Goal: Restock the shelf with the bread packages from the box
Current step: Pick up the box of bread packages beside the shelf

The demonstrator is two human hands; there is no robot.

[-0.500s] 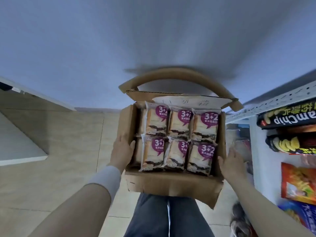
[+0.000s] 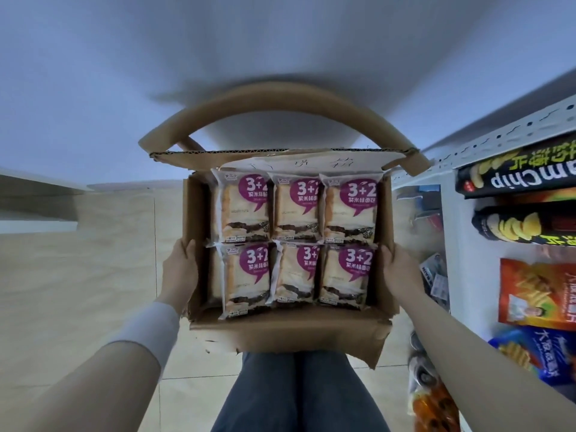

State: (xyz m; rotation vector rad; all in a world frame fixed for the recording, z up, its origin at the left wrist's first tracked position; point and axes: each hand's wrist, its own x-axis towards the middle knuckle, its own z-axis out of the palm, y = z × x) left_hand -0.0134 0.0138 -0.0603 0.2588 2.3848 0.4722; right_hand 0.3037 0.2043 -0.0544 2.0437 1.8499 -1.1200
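Note:
An open cardboard box (image 2: 290, 335) is held in front of me above my legs. Inside lie several bread packages (image 2: 296, 232) with purple "3+2" labels, in two rows of three. My left hand (image 2: 179, 272) grips the box's left wall, thumb over the rim. My right hand (image 2: 400, 272) grips the right wall the same way. The white metal shelf (image 2: 448, 213) stands to the right of the box.
The shelf holds dark chip tubes (image 2: 517, 176), an orange snack bag (image 2: 536, 294) and a blue snack bag (image 2: 542, 353). More goods sit on lower levels near the floor at right. A tiled floor lies to the left, a pale wall ahead.
The box now looks larger and closer in the view. Both hands have shifted slightly farther along its side walls. The packages have not moved.

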